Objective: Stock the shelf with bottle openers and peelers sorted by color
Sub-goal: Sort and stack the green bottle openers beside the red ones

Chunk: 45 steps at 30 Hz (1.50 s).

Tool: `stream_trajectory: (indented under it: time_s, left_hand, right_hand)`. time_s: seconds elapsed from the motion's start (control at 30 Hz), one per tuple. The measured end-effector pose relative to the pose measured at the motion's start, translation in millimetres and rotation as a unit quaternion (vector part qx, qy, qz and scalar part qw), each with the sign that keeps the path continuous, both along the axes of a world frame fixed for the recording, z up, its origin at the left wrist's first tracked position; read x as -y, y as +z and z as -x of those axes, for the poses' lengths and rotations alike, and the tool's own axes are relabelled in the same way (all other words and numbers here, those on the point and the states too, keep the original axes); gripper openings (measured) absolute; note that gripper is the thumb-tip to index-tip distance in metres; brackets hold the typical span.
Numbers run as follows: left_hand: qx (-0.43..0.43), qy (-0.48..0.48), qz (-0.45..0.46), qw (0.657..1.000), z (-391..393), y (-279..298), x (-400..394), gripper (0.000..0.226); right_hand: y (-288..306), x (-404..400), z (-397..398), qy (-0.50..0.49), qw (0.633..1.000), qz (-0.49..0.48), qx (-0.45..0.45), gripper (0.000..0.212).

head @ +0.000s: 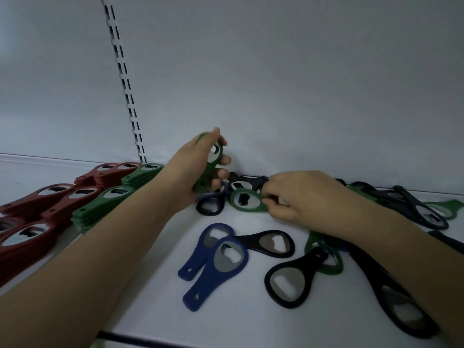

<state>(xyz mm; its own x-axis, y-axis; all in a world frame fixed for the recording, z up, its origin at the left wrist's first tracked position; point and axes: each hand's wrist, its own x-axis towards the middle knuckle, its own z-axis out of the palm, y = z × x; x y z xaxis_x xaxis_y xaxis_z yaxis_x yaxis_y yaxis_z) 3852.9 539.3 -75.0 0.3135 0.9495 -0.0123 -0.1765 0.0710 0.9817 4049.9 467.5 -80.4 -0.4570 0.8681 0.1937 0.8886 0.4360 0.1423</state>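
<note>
Two hands: both are over the white shelf (226,310), reaching toward its back wall (276,84).
Left hand (193,172): raised above the shelf, fingers and thumb curled round a small stack of green bottle openers (212,163) held upright, round heads up, a steel insert showing between the fingers.
Right hand (301,194): low over the loose pile, thumb and fingertips pinching the rim of one green opener (247,200) that lies flat near the back wall.
Sorted green stacks: two piles of green openers (105,209) lie at the left, one nearer the wall and one in front of it, heads pointing to the wall.
Sorted red stacks: several piles of red openers (37,222) lie left of the green piles, touching them.
Blue pair: two blue openers (218,262) lie in the middle of the shelf, one overlapping the other, handles toward the camera.
Black openers: one (271,243) lies just right of the blue pair; another (291,280) lies nearer the front edge; a long one (399,305) runs under the right forearm.
Loose pile at the back: black, dark blue and green openers lie mixed along the wall, between the two hands and on past the right hand; how many I cannot tell.
Partly hidden green opener (334,266): lies under the right forearm, beside the handle of the near black one.
Slotted rail (123,81): runs up the back wall, above the sorted piles.
Peelers: I cannot pick any out.
</note>
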Motion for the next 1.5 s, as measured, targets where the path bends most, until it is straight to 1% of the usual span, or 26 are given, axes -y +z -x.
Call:
stream_trajectory:
  time_s: [0.03, 0.07, 0.1, 0.17, 0.2, 0.23, 0.3, 0.4, 0.47, 0.53, 0.63, 0.77, 0.8, 0.87, 0.93, 1.0, 1.07, 1.1, 1.13, 1.17, 1.23, 1.27, 1.3, 1.33, 1.37, 1.5]
  left_hand:
    - [-0.002, 0.019, 0.002, 1.000, 2, 0, -2, 0.027]
    - [-0.011, 0.028, 0.001, 1.000, 3, 0, -4, 0.027]
    - [-0.025, 0.026, -0.004, 0.999, 2, -1, -4, 0.030]
    - [-0.061, -0.005, -0.015, 0.998, -2, -4, -1, 0.044]
    - [-0.078, -0.029, -0.020, 0.996, -5, -5, 1, 0.053]
    - [-0.094, -0.052, -0.026, 0.994, -9, -7, 2, 0.060]
    - [-0.117, -0.076, -0.044, 0.989, -14, -10, 6, 0.064]
    - [-0.119, -0.064, -0.051, 0.990, -14, -11, 8, 0.054]
    - [-0.102, -0.057, -0.052, 0.992, -15, -9, 10, 0.038]
    - [-0.088, -0.061, -0.039, 0.993, -19, -10, 11, 0.024]
    - [-0.082, -0.062, -0.030, 0.994, -24, -16, 10, 0.027]
    - [-0.031, -0.066, 0.011, 0.997, -29, -14, 12, 0.028]
    - [-0.029, -0.074, 0.003, 0.997, -29, -14, 13, 0.027]
    - [-0.030, -0.100, -0.029, 0.994, -28, -14, 17, 0.020]
    - [-0.042, -0.125, -0.060, 0.989, -27, -15, 23, 0.022]
    - [-0.085, -0.141, -0.109, 0.980, -28, -14, 29, 0.021]
    - [-0.122, -0.155, -0.162, 0.967, -31, -12, 38, 0.008]
    - [-0.138, -0.160, -0.189, 0.959, -32, -11, 43, 0.010]
    - [-0.164, -0.164, -0.230, 0.945, -33, -11, 48, 0.018]
    - [-0.208, -0.177, -0.291, 0.917, -34, -11, 54, 0.026]
    - [-0.332, -0.212, -0.408, 0.824, -39, -14, 67, 0.041]
    - [-0.388, -0.228, -0.445, 0.774, -42, -16, 71, 0.046]
    - [-0.418, -0.242, -0.465, 0.742, -45, -18, 72, 0.047]
    - [-0.426, -0.251, -0.473, 0.730, -47, -19, 71, 0.045]
    - [-0.422, -0.252, -0.473, 0.731, -47, -19, 68, 0.043]
    - [-0.424, -0.231, -0.441, 0.757, -35, -16, 53, 0.038]
  right_hand:
    - [2, 1, -3, -0.013, 0.999, -0.001, -0.049, 0.020]
    - [4, 2, -8, -0.027, 0.992, -0.009, -0.123, 0.017]
    - [5, 1, -12, -0.039, 0.976, -0.028, -0.211, 0.016]
    - [5, -2, -14, -0.052, 0.926, -0.078, -0.366, 0.018]
    - [4, -4, -12, -0.053, 0.907, -0.093, -0.408, 0.017]
    - [3, -4, -7, -0.052, 0.898, -0.094, -0.426, 0.016]
    - [-2, -4, 5, -0.039, 0.899, -0.056, -0.433, 0.015]
    - [-3, 1, 14, 0.010, 0.907, 0.032, -0.420, 0.019]
    - [-1, 1, 13, 0.042, 0.914, 0.066, -0.399, 0.020]
    - [0, 2, 10, 0.043, 0.912, 0.082, -0.399, 0.022]
    - [1, 4, 12, 0.029, 0.929, 0.070, -0.362, 0.024]
    - [20, 10, -8, -0.016, 0.937, 0.054, -0.346, 0.023]
    - [26, 11, -18, -0.029, 0.943, 0.066, -0.326, 0.018]
    - [35, 14, -34, -0.041, 0.956, 0.128, -0.262, 0.011]
    - [34, 19, -43, -0.037, 0.960, 0.198, -0.192, 0.019]
    - [25, 29, -52, -0.024, 0.964, 0.233, -0.128, 0.031]
    - [15, 42, -67, -0.024, 0.966, 0.241, -0.090, 0.039]
    - [14, 48, -75, -0.032, 0.966, 0.245, -0.081, 0.042]
    - [14, 53, -81, -0.040, 0.964, 0.250, -0.074, 0.045]
    - [16, 56, -86, -0.045, 0.964, 0.254, -0.068, 0.048]
    - [18, 58, -88, -0.043, 0.967, 0.246, -0.053, 0.051]
    - [19, 57, -85, -0.042, 0.969, 0.239, -0.042, 0.051]
    - [20, 54, -81, -0.045, 0.971, 0.233, -0.029, 0.051]
    - [20, 51, -76, -0.050, 0.972, 0.230, -0.019, 0.050]
    - [21, 46, -72, -0.054, 0.972, 0.229, -0.013, 0.049]
    - [22, 33, -60, -0.080, 0.961, 0.262, -0.019, 0.044]
